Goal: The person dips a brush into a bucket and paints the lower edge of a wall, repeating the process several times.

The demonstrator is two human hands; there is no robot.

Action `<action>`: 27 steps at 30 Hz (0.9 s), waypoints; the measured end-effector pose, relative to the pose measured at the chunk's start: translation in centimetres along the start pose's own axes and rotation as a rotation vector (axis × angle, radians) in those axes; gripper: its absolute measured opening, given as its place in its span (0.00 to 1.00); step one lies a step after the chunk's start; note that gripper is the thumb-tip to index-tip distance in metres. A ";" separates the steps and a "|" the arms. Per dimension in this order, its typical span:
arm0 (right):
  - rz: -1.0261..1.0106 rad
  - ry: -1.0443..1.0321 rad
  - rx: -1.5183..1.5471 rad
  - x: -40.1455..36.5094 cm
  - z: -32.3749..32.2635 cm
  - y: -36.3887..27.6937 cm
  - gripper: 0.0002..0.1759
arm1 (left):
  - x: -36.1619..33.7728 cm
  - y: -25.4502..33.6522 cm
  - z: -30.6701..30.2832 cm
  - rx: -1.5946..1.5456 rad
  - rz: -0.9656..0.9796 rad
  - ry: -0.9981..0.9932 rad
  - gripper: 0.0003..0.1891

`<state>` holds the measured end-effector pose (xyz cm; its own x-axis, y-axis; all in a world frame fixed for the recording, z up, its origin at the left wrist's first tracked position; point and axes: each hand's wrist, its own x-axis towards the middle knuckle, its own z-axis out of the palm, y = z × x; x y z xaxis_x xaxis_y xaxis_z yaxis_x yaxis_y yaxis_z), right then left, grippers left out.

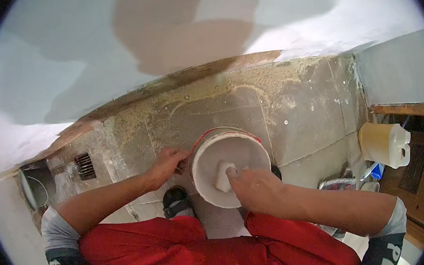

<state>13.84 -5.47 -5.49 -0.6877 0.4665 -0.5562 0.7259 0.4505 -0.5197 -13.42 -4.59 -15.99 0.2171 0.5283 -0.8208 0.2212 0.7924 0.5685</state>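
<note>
A round bucket (228,198) stands on the floor between my knees, its inside coated whitish-grey and a red handle (202,137) lying round its far rim. My left hand (168,163) is at the bucket's left side, fingers closed on the handle where it meets the rim. Reaching in over the right rim, my right hand (255,187) grips a pale, block-like piece (223,176) between thumb and fingers. That piece is whitish like the bucket's inside, and its near end is covered by my fingers.
Ahead rises a white wall (294,18) with a bare brown strip along its foot. Dusty tiles (306,106) cover the floor. A floor drain grate (85,166) and a grey bucket (39,182) are at left. A yellowish jerrycan (377,142) stands at right by a brown wooden door (415,172).
</note>
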 end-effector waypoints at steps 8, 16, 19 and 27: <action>0.021 0.015 -0.068 0.4 -0.2 0.1 0.31 | -0.4 0.5 0.1 -0.030 0.020 -0.002 0.13; 0.003 0.039 -0.138 0.5 -0.3 0.7 0.20 | -0.2 0.6 0.5 0.003 0.091 -0.012 0.14; 0.000 0.040 -0.159 1.0 -0.1 0.9 0.23 | -0.1 0.9 0.6 0.011 0.108 -0.007 0.14; -0.039 -0.012 -0.263 2.4 1.5 1.6 0.26 | -1.1 1.5 1.1 -0.068 0.276 -0.051 0.17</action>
<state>13.35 -4.81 -8.66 -0.7141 0.4367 -0.5471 0.6704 0.6514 -0.3551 -12.28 -4.33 -14.12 0.3081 0.7125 -0.6304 0.0830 0.6400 0.7639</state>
